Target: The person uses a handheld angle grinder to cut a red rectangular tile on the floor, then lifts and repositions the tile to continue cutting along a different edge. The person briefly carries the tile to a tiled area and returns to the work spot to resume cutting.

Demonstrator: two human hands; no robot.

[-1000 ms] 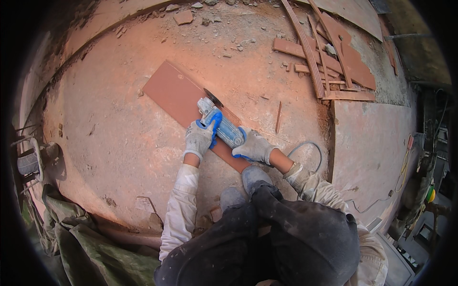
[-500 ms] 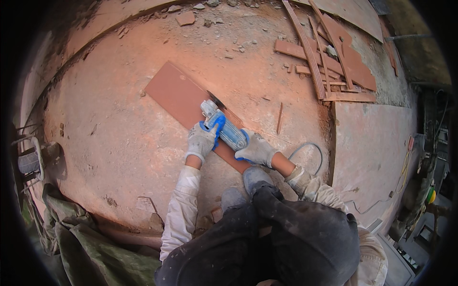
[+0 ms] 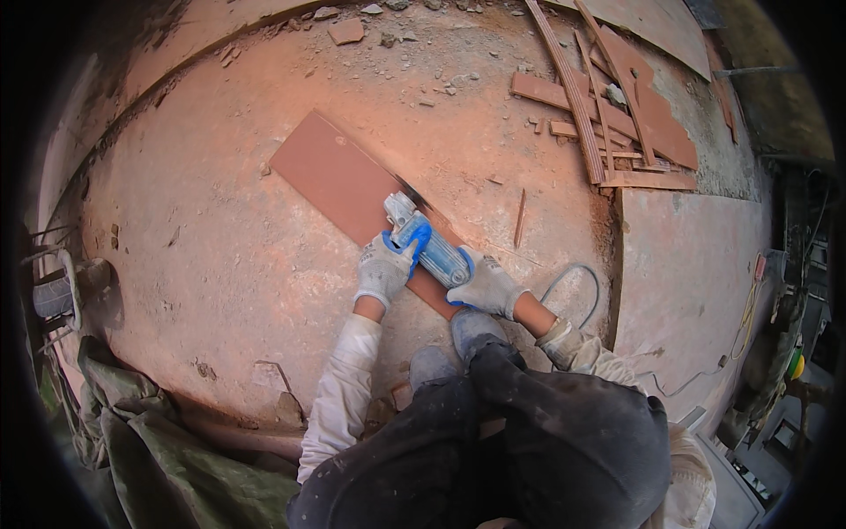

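Note:
A blue-grey angle grinder (image 3: 436, 254) is in both hands, its dark disc at the upper-right long edge of a terracotta-coloured board (image 3: 322, 172) lying on the dusty floor. My left hand (image 3: 385, 266), in a grey-and-blue glove, is closed round the grinder near its head. My right hand (image 3: 489, 286), gloved alike, grips its rear body. A grey cord loops out to the right of my right hand. My forward foot (image 3: 476, 335) is at the board's lower end, beside my other foot.
Broken boards and thin strips (image 3: 643, 115) are piled at the upper right. Rubble (image 3: 344, 32) lies along the top. A green tarp (image 3: 176, 467) bunches at the lower left. A raised pale slab (image 3: 679, 273) borders the right, with cables on it.
Both hands and the grinder have moved a little to the right and slightly downward along the board's edge. The grip looks the same.

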